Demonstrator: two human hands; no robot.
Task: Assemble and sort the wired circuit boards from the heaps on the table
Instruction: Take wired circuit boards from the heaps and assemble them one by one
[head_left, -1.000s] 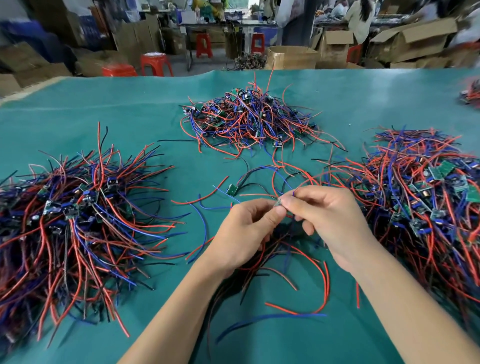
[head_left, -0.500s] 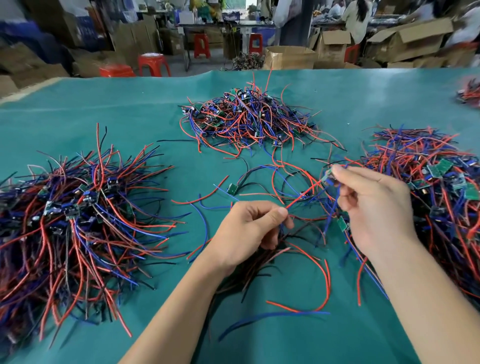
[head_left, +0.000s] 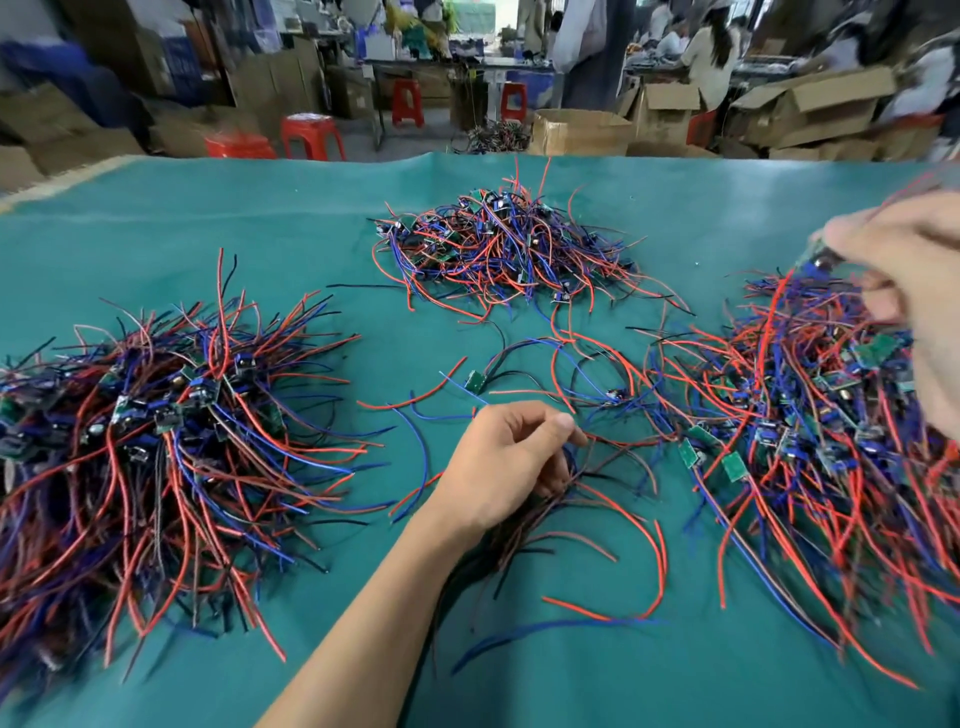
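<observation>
Head view: left hand fingers pinch a red-blue-black wire bundle; blurred right hand fingers pinch a wired board

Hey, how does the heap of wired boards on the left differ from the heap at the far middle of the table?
The left heap spreads wider and looks darker, with long wires fanning outward; the far heap is smaller, with its wires tangled together. The left heap reaches the picture's left edge; the far heap lies whole in view. Both mix red, blue and black wires with small boards.

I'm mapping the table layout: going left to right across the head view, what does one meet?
Left heap of wired boards → left hand, pinching wires → right heap → right hand, raised above that heap with a wired board.
</observation>
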